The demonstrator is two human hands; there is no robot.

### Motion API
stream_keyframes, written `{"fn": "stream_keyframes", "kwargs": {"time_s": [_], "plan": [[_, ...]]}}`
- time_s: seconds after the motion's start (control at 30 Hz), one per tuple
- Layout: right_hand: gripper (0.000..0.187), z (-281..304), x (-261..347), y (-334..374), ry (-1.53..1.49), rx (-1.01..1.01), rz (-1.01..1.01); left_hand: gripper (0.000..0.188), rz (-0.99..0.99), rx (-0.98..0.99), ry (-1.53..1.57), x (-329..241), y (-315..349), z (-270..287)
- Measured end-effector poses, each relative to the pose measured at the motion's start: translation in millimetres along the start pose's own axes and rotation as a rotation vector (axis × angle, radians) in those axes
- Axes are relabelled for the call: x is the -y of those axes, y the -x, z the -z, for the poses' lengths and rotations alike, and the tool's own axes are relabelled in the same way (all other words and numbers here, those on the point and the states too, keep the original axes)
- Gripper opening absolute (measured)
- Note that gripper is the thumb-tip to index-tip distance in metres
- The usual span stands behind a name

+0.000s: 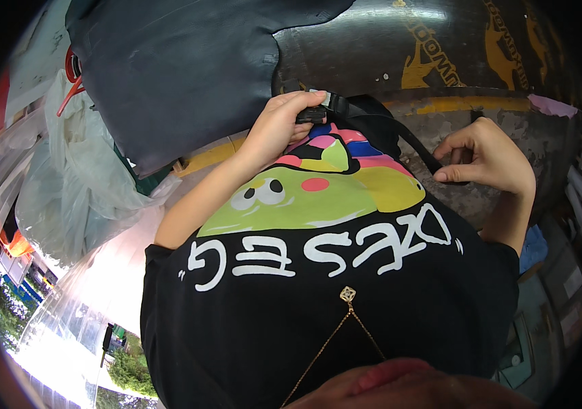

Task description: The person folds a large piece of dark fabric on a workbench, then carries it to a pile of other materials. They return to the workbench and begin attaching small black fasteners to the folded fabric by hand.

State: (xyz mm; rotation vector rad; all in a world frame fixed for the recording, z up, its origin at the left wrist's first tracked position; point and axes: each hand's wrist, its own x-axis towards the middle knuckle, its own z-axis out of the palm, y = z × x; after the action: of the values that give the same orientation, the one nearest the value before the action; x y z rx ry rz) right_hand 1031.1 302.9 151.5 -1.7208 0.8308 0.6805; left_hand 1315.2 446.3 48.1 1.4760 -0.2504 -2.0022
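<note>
In front of my waist, my left hand (278,126) is closed round a black plastic buckle (314,115), thumb on top. A black webbing strap (415,142) runs from the buckle area to the right. My right hand (494,158) pinches the far part of this strap between thumb and fingers, well apart from the left. Between the hands, the strap sags slightly in front of my black printed T-shirt (270,327). Part of the buckle is hidden by my left fingers.
A dark grey leather-like sheet (182,75) drapes over the work surface at the upper left. Beyond my hands lies a glossy dark board (352,54) with yellow print. Clear plastic bags (66,184) hang at the left, near a red curved piece (69,95). Pink scrap (553,105) lies at the right.
</note>
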Motion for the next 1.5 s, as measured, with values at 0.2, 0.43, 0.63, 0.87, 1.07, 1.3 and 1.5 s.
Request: {"fn": "stream_keyframes", "kwargs": {"time_s": [0.2,0.43,0.63,0.87,1.07,1.3,1.5], "plan": [[0.027,-48,-24,-79,-0.434,-0.359,0.36,0.032,-0.055,0.093,-0.024,4,-1,-6],[0.017,-76,-39,-104,-0.725,-0.138,0.37,0.04,-0.083,0.097,-0.031,11,0,-5],[0.018,-89,-27,-107,-0.703,-0.247,0.402,0.041,-0.093,0.106,-0.044,13,1,-7],[0.022,-89,-12,-89,-0.181,-0.641,0.506,0.033,-0.089,0.099,-0.011,18,3,-9],[0.024,-97,-17,-96,-0.699,-0.138,0.285,0.029,-0.082,0.071,0.009,22,5,-15],[0.028,-117,-18,-105,-1.207,-0.234,0.395,0.03,-0.122,0.105,-0.123,27,-5,-18],[0.025,-118,-19,-109,-1.337,-0.199,0.44,0.029,-0.272,0.129,-0.227,36,-8,-26]]}}
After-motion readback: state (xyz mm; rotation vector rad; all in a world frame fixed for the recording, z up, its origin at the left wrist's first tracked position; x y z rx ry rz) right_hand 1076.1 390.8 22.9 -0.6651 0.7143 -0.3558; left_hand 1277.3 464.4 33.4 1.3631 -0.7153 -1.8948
